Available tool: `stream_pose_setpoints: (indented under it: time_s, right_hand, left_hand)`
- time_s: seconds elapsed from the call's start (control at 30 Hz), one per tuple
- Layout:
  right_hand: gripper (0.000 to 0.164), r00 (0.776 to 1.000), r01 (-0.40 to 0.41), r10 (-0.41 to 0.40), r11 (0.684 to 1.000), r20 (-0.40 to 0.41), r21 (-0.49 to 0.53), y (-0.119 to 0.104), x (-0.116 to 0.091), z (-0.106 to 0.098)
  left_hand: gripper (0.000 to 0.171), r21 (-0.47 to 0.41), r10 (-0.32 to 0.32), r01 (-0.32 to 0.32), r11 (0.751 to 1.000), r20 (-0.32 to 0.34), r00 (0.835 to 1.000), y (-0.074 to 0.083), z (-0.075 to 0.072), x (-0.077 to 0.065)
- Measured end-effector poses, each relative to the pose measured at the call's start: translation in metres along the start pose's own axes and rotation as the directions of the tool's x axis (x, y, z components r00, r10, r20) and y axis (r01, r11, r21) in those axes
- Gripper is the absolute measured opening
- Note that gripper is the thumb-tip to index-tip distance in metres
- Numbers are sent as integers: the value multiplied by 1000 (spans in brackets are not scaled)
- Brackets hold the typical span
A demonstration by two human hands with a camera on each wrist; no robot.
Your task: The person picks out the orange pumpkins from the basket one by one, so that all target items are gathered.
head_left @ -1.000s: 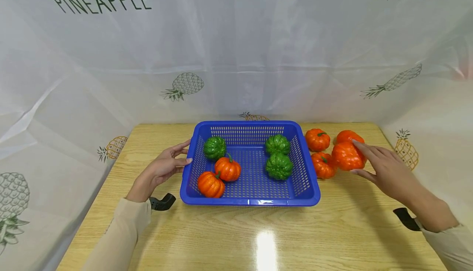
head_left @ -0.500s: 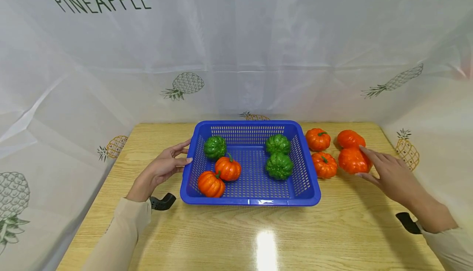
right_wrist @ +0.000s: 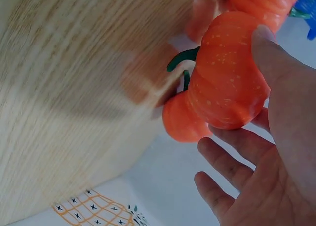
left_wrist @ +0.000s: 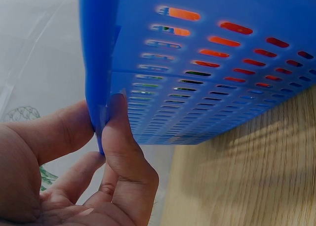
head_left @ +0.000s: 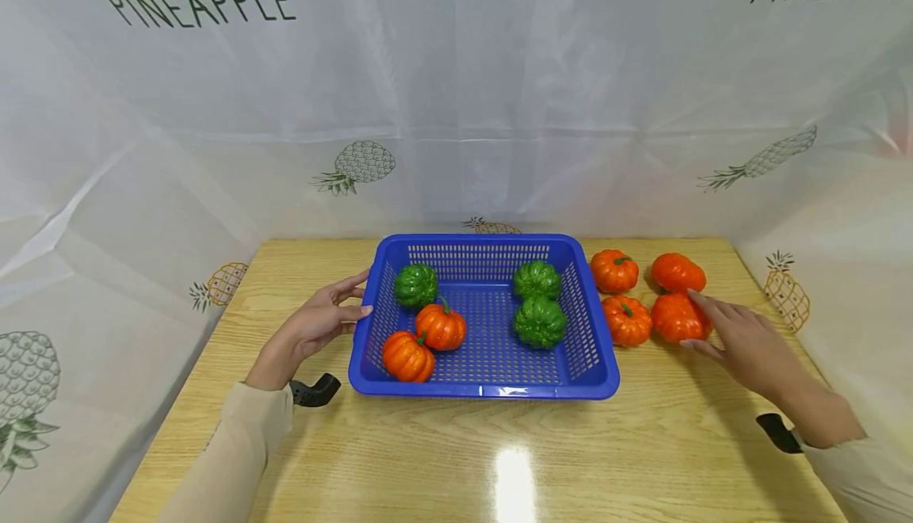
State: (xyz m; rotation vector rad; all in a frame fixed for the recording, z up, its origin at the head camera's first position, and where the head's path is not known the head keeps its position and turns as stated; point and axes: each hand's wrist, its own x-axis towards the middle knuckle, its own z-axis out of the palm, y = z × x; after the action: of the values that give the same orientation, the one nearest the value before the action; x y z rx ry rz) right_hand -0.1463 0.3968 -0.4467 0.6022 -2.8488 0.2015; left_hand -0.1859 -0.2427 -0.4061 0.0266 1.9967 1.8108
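Note:
My left hand (head_left: 317,323) pinches the left rim of a blue plastic basket (head_left: 485,391) between thumb and fingers; the left wrist view shows the rim (left_wrist: 98,63) in that pinch. At the right, my right hand (head_left: 749,345) holds an orange toy pumpkin (head_left: 679,318), thumb on one side and fingers on the other. In the right wrist view this pumpkin (right_wrist: 229,72) has its green stem toward the table. Another orange pumpkin (head_left: 678,272) lies just behind it. Two more orange pumpkins, one rear (head_left: 613,271) and one front (head_left: 627,321), sit between basket and hand.
Inside the basket are a green pumpkin (head_left: 416,285) and two orange pumpkins (head_left: 440,326) at the left, and two green pumpkins (head_left: 539,321) at the right. A white pineapple-print sheet (head_left: 456,95) hangs behind the wooden table (head_left: 442,460).
My right hand has brought the orange pumpkin down and slightly right, toward the table in front of the rear one. The left hand and basket have stayed in place.

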Motion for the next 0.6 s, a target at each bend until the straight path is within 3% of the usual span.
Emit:
stream_pose_setpoints:
  time_s: [0.6]
  right_hand:
    - [83,1000,-4,4,1000,-11,-24,-4,3,11]
  left_hand:
    - [76,4,4,-4,1000,2,1000,-1,-1,1]
